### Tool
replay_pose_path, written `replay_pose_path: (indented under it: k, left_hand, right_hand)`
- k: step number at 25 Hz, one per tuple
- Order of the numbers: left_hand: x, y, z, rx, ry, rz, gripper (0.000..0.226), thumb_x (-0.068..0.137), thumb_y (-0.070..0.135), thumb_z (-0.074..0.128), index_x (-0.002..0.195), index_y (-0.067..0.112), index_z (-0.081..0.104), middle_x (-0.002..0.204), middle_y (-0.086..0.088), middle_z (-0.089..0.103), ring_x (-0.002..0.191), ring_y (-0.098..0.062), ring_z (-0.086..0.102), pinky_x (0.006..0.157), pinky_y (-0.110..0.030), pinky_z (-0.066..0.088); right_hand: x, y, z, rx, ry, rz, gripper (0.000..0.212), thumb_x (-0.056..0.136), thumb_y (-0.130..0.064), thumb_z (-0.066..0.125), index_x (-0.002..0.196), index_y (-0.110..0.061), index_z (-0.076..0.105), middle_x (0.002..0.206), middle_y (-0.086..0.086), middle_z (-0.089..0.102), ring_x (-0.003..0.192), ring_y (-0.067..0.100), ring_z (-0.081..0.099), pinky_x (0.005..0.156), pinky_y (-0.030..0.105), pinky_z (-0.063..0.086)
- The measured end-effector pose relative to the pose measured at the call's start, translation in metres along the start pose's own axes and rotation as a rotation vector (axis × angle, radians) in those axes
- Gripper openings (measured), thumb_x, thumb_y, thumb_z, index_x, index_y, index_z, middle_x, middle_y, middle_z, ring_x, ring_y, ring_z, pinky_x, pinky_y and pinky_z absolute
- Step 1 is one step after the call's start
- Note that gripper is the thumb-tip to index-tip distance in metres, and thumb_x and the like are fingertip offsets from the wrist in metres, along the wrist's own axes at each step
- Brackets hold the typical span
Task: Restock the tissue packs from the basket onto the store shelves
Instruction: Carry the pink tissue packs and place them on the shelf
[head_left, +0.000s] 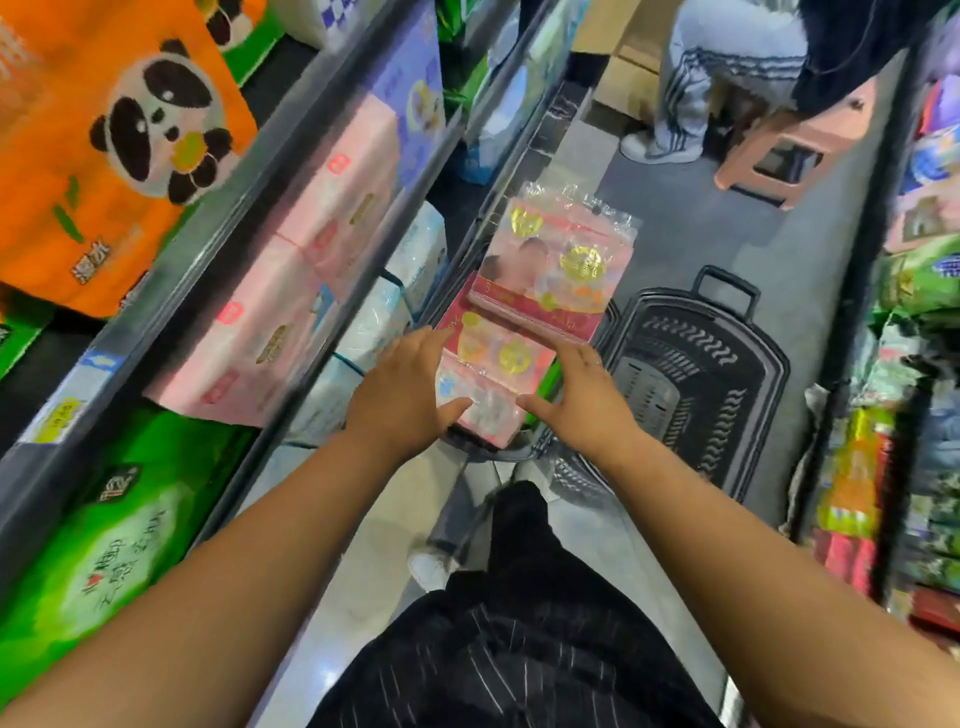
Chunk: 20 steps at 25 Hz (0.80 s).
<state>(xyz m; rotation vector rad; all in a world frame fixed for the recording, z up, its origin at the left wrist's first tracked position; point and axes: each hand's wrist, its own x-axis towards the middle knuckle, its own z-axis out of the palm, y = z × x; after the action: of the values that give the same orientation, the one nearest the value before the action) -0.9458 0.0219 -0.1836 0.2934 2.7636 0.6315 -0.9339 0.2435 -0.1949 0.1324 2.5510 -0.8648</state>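
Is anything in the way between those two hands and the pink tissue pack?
Nothing visible. The left hand and right hand are at either side of the near pink pack. A second pink pack overlaps its far end, though.

Pink plastic stool (789, 150) stood on grey floor (701, 218), far end of aisle. Another person in grey striped trousers (727, 67) was just beside it, w/ cardboard boxes (628, 78) nr their feet.
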Motion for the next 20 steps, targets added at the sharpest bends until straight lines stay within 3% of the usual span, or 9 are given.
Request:
replay_pose_path:
  k: [8, 11, 15, 18, 20]
  left_hand:
    - [0.134, 0.022, 0.039, 0.081, -0.117, 0.003, 0.079, 0.080, 0.047, 0.070, 0.145, 0.017, 0.035, 0.143, -0.008, 0.044, 0.132, -0.028, 0.039, 0.108, -0.044, 0.035]
    - [0.190, 0.017, 0.057, 0.043, -0.119, -0.013, 0.078, 0.077, 0.049, 0.072, 0.141, 0.019, 0.039, 0.138, -0.006, 0.049, 0.128, -0.027, 0.044, 0.107, -0.041, 0.037]
    - [0.264, -0.005, 0.090, 0.001, -0.110, -0.006, 0.076, 0.076, 0.047, 0.075, 0.138, 0.019, 0.041, 0.131, -0.005, 0.050, 0.122, -0.025, 0.045, 0.100, -0.035, 0.037]
    - [0.313, -0.030, 0.120, -0.083, -0.102, -0.048, 0.088, 0.075, 0.048, 0.077, 0.144, 0.019, 0.032, 0.142, -0.008, 0.039, 0.128, -0.025, 0.041, 0.100, -0.037, 0.038]
    - [0.337, -0.046, 0.140, -0.145, -0.086, -0.083, 0.091, 0.077, 0.038, 0.078, 0.149, 0.018, 0.024, 0.149, -0.008, 0.032, 0.134, -0.025, 0.035, 0.104, -0.035, 0.034]
  right_hand:
    - [0.088, 0.068, -0.036, 0.133, -0.018, 0.155, 0.093, 0.084, -0.044, 0.071, 0.154, -0.018, 0.016, 0.152, 0.014, 0.028, 0.137, 0.030, 0.035, 0.109, 0.035, 0.031]
    - [0.134, 0.088, -0.042, 0.197, 0.005, 0.187, 0.095, 0.083, -0.045, 0.072, 0.154, -0.018, 0.015, 0.151, 0.015, 0.030, 0.136, 0.032, 0.036, 0.110, 0.039, 0.034]
    - [0.197, 0.115, -0.018, 0.291, 0.125, 0.285, 0.103, 0.079, -0.038, 0.078, 0.154, -0.017, 0.010, 0.152, 0.014, 0.027, 0.137, 0.029, 0.032, 0.108, 0.031, 0.030]
    - [0.240, 0.143, 0.011, 0.384, 0.297, 0.350, 0.114, 0.073, -0.038, 0.083, 0.154, -0.015, 0.006, 0.152, 0.016, 0.020, 0.140, 0.028, 0.026, 0.114, 0.036, 0.030]
    - [0.262, 0.163, 0.034, 0.458, 0.372, 0.430, 0.125, 0.067, -0.042, 0.086, 0.154, -0.015, 0.000, 0.153, 0.016, 0.016, 0.142, 0.026, 0.023, 0.116, 0.035, 0.027]
